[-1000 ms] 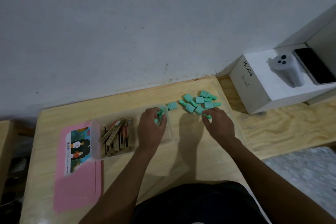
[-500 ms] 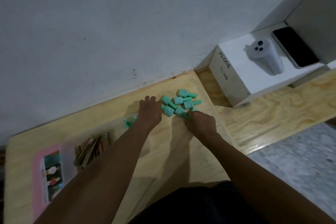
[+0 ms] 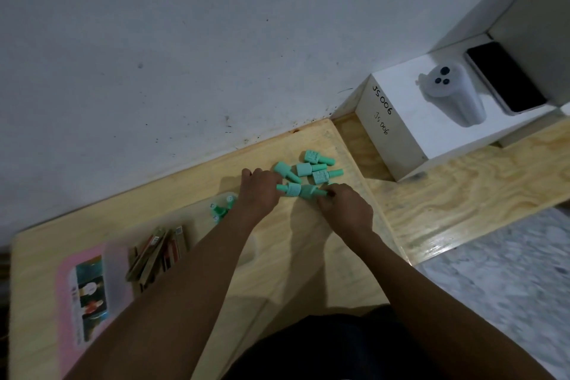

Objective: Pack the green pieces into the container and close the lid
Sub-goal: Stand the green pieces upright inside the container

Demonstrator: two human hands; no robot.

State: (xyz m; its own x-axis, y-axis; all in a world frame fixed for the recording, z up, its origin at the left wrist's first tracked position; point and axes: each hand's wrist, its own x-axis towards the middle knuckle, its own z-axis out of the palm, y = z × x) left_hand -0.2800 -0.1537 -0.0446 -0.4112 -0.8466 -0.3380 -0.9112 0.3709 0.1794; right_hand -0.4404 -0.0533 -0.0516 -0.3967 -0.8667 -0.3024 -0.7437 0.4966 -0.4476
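Observation:
Several mint-green bottle-shaped pieces point(image 3: 311, 169) lie in a loose cluster near the table's far right corner. My left hand point(image 3: 258, 193) reaches in from the left, its fingers curled on the cap end of one lying green piece point(image 3: 291, 189). From the right, my right hand point(image 3: 347, 210) pinches a neighbouring green piece point(image 3: 311, 191). The clear plastic container point(image 3: 250, 251) lies to the left, partly hidden under my left forearm. A few green pieces point(image 3: 221, 209) rest inside at its far end. Its pink lid point(image 3: 92, 287) lies flat, open, at the left.
Wooden sticks point(image 3: 157, 253) fill the container's left part. A white box point(image 3: 398, 129) marked JS006 stands beyond the table's right edge, carrying a grey device point(image 3: 453, 95) and a black phone point(image 3: 505, 77). The wall runs along the table's far edge.
My left hand left the container, crossed right to the cluster and curled onto a piece. My right hand stayed at the cluster's near edge. The camera view swung left.

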